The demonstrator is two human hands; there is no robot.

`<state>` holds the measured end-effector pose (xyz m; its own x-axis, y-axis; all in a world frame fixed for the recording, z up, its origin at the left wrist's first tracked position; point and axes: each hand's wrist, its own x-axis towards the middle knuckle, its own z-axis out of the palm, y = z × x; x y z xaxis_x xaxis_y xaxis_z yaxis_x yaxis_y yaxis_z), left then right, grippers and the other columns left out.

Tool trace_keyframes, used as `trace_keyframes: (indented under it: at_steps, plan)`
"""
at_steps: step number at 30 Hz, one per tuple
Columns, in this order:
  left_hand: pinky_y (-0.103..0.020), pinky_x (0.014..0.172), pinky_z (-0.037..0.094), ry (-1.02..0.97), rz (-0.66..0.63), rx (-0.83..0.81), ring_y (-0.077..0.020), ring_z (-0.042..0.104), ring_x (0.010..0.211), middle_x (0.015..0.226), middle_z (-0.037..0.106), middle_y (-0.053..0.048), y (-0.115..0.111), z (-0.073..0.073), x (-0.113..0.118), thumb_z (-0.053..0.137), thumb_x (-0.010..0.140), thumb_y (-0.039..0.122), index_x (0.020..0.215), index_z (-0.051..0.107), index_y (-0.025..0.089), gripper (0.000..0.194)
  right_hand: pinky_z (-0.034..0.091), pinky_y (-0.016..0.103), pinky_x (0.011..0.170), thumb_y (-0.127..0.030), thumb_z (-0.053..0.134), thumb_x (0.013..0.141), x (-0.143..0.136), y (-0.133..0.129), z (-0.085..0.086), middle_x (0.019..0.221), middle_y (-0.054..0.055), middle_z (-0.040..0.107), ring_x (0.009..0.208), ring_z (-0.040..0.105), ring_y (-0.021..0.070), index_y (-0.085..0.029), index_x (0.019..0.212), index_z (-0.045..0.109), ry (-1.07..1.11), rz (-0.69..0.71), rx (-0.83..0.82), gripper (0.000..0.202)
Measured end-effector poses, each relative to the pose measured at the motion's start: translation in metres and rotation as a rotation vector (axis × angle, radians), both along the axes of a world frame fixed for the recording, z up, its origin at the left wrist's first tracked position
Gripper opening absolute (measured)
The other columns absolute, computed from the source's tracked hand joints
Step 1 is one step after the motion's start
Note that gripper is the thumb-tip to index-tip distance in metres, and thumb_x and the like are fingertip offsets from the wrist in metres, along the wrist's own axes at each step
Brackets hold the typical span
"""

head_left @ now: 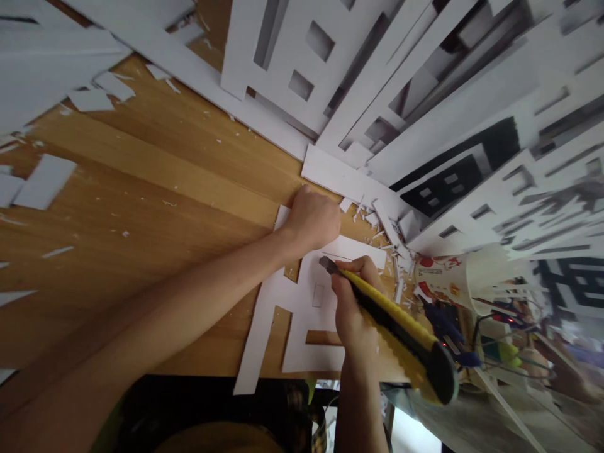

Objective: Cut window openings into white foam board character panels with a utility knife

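A white board (304, 321) with rectangular openings lies flat at the table's near edge. Across its upper part rests my left hand (314, 219), fingers curled down onto the board; whether anything is under them is hidden. My right hand (353, 308) grips a yellow and black utility knife (396, 321) whose blade end touches or hovers just over the board, below a thin dark line. A small drawn or scored rectangle shows on the board left of my right hand.
Cut-out white panels (278, 56) stand along the far side. Scraps (44, 182) lie on the wooden table (155, 214) at left, with more offcuts right of my hands. A paper bucket (443, 277), a blue glue gun (448, 333) and cables are at right.
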<state>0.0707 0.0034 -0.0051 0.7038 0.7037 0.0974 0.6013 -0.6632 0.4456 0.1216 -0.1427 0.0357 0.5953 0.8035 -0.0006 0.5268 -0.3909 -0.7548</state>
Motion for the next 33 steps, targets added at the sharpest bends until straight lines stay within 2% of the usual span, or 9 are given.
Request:
trace_keyframes:
  at_steps: [3, 8, 12, 15, 17, 19, 23, 30, 33]
  plan:
    - [-0.044, 0.087, 0.043, 0.000, 0.006, 0.006, -0.0273, 0.069, 0.084, 0.085, 0.076, -0.016, 0.000, -0.001, 0.000, 0.049, 0.087, 0.016, 0.085, 0.077, 0.010, 0.029, 0.031, 0.028, 0.058, -0.027, 0.055, 0.074, 0.002, 0.010, 0.003, 0.059, -0.007, 0.050, 0.059, 0.045, 0.0136, -0.023, 0.072, 0.054, 0.001, 0.041, -0.064, 0.004]
    - [-0.044, 0.086, 0.043, 0.023, 0.000, 0.002, -0.0278, 0.069, 0.084, 0.085, 0.076, -0.015, 0.001, 0.001, -0.002, 0.051, 0.087, 0.018, 0.082, 0.077, 0.012, 0.026, 0.028, 0.029, 0.058, -0.023, 0.052, 0.068, 0.023, 0.043, 0.005, 0.055, -0.007, 0.043, 0.056, 0.040, 0.0126, -0.023, 0.063, 0.049, 0.164, 0.142, -0.136, 0.006]
    - [-0.044, 0.085, 0.043, 0.040, -0.003, 0.011, -0.0283, 0.070, 0.085, 0.087, 0.077, -0.017, 0.000, 0.004, -0.002, 0.047, 0.087, 0.016, 0.085, 0.077, 0.010, 0.030, 0.030, 0.028, 0.056, -0.027, 0.056, 0.072, 0.013, 0.017, 0.001, 0.055, -0.007, 0.047, 0.054, 0.042, 0.0129, -0.024, 0.070, 0.054, 0.043, 0.093, -0.062, 0.005]
    - [-0.043, 0.085, 0.042, 0.036, -0.015, 0.019, -0.0285, 0.069, 0.085, 0.088, 0.076, -0.017, 0.000, 0.003, -0.002, 0.045, 0.088, 0.016, 0.086, 0.077, 0.009, 0.033, 0.035, 0.027, 0.058, -0.027, 0.057, 0.076, 0.001, -0.004, 0.001, 0.063, -0.006, 0.056, 0.059, 0.049, 0.0134, -0.024, 0.074, 0.055, -0.034, 0.062, 0.008, 0.005]
    - [-0.044, 0.085, 0.042, 0.030, -0.014, 0.024, -0.0285, 0.069, 0.086, 0.087, 0.076, -0.017, 0.000, 0.001, -0.001, 0.045, 0.087, 0.017, 0.086, 0.077, 0.009, 0.033, 0.036, 0.027, 0.061, -0.026, 0.057, 0.075, -0.001, -0.002, 0.003, 0.066, -0.005, 0.058, 0.062, 0.050, 0.0139, -0.023, 0.074, 0.055, -0.078, 0.076, -0.011, 0.004]
    - [-0.044, 0.085, 0.042, 0.024, -0.004, 0.031, -0.0282, 0.069, 0.084, 0.085, 0.076, -0.016, 0.001, -0.003, 0.000, 0.046, 0.087, 0.017, 0.084, 0.077, 0.011, 0.032, 0.034, 0.028, 0.061, -0.025, 0.056, 0.074, 0.005, 0.013, 0.004, 0.064, -0.005, 0.055, 0.063, 0.049, 0.0141, -0.023, 0.071, 0.055, -0.084, 0.088, -0.075, 0.003]
    - [-0.043, 0.084, 0.043, 0.009, -0.012, 0.037, -0.0259, 0.067, 0.080, 0.080, 0.075, -0.015, 0.002, -0.005, 0.000, 0.050, 0.083, 0.015, 0.076, 0.076, 0.014, 0.027, 0.032, 0.028, 0.058, -0.026, 0.052, 0.071, 0.023, 0.038, 0.001, 0.058, -0.005, 0.044, 0.059, 0.044, 0.0135, -0.023, 0.063, 0.048, 0.125, 0.116, -0.110, 0.010]
    - [-0.044, 0.084, 0.044, 0.039, -0.013, 0.037, -0.0267, 0.068, 0.080, 0.082, 0.076, -0.016, 0.001, 0.001, -0.001, 0.046, 0.087, 0.016, 0.081, 0.077, 0.010, 0.032, 0.031, 0.027, 0.057, -0.028, 0.056, 0.074, 0.002, 0.002, 0.002, 0.059, -0.007, 0.053, 0.057, 0.046, 0.0135, -0.024, 0.072, 0.055, -0.023, 0.027, -0.034, 0.005]
    - [-0.043, 0.084, 0.044, 0.047, -0.013, 0.046, -0.0266, 0.068, 0.080, 0.082, 0.076, -0.016, 0.001, 0.001, -0.001, 0.047, 0.086, 0.016, 0.080, 0.077, 0.010, 0.031, 0.032, 0.028, 0.061, -0.026, 0.055, 0.074, 0.003, 0.012, 0.005, 0.063, -0.005, 0.055, 0.062, 0.047, 0.0143, -0.023, 0.072, 0.056, -0.021, 0.030, -0.071, 0.004]
